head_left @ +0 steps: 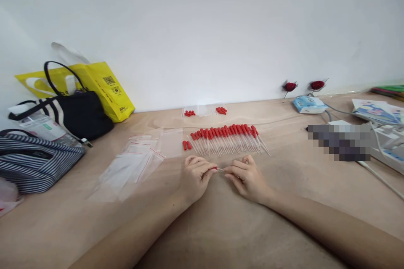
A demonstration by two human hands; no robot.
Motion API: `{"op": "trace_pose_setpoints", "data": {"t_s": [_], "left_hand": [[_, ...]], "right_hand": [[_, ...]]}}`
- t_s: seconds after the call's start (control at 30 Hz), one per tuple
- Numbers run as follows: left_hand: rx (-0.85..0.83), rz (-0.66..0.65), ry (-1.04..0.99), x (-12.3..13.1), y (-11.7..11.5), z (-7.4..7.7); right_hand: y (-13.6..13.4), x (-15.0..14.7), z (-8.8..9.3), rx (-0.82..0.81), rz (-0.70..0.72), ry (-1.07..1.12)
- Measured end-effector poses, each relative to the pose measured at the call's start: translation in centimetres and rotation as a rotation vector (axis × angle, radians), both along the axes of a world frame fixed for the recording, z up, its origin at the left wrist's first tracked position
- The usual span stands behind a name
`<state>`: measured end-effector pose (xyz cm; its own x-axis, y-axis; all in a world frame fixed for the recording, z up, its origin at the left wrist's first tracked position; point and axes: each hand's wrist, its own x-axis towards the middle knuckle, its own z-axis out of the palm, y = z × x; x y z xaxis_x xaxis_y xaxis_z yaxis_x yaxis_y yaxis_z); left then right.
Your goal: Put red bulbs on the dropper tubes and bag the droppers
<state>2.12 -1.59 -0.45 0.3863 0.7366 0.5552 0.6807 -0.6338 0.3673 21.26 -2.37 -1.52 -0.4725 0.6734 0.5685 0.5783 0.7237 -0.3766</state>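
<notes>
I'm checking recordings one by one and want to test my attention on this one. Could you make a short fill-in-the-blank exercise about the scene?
1. The left hand pinches a cap coloured ____, while the right hand holds the clear tube.
2. The clear plastic bags lie to the ____ of the row of capped tubes.
3. The shopping bag behind the black handbag is mainly ____.

Missing words: red; left; yellow.

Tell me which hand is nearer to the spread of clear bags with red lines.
Left. The left hand is to the right of the clear bags, apart from them; the right hand is farther right, beyond the left hand.
</notes>
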Motion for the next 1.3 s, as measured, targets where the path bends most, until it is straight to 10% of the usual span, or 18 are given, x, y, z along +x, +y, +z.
{"op": "trace_pose_setpoints", "data": {"t_s": [1.3], "left_hand": [[-0.04,-0.258,-0.069,-0.1,0.1,-0.6]], "right_hand": [[0.8,-0.4,-0.3,0.189,0.032,-0.16]]}}
